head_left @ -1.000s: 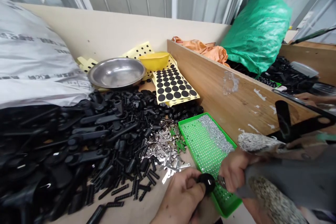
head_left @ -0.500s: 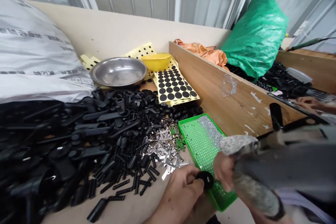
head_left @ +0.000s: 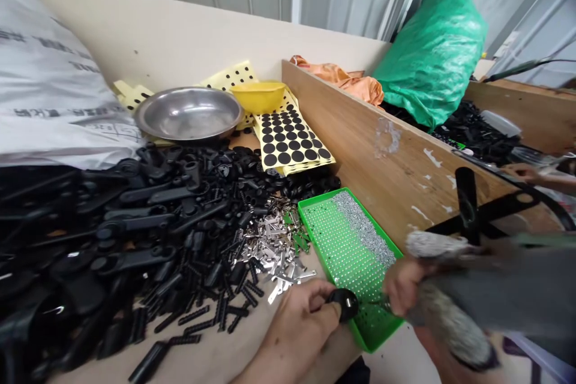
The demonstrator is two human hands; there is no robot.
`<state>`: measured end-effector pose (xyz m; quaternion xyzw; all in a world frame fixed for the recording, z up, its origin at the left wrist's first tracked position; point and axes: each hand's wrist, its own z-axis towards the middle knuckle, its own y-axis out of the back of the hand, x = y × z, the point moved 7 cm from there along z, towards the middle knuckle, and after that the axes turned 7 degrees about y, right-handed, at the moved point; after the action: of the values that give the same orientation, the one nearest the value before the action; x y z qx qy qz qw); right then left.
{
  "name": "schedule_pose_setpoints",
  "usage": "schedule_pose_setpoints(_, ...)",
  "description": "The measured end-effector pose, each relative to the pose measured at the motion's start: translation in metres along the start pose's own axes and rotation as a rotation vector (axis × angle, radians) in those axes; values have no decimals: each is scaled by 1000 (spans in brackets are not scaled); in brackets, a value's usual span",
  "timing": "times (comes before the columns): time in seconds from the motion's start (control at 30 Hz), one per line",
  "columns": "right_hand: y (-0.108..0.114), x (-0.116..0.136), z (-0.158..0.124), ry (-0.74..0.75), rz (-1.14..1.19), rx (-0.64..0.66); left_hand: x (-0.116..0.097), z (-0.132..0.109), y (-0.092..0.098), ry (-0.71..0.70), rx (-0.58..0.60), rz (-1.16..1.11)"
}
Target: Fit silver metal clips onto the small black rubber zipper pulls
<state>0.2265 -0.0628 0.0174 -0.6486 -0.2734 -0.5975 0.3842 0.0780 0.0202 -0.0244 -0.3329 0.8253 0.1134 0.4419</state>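
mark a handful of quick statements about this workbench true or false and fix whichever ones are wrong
1. The left hand holds a black round part. True.
2. The yellow bowl is to the left of the metal basin in the view. False: it is to the basin's right.
3. Small silvery pieces lie along the side of the green tray nearest the wooden divider. True.
4. The front yellow sheet carries red dots. False: its dots are black.
5. The green sack is beyond the wooden divider from the green tray. True.
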Motion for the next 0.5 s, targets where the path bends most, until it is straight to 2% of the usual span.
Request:
schedule_pose_setpoints(0.13,0,-4,-1,15,49,-29,-2,-1,-1,3,39,-21)
schedule_pose_setpoints(0.27,14,-22,3,-44,116,-105,-7,-6,-1,18,61,-1)
schedule_pose_setpoints(0.5,24,-39,-8,-114,130,-208,-3,-5,0,1,44,-10)
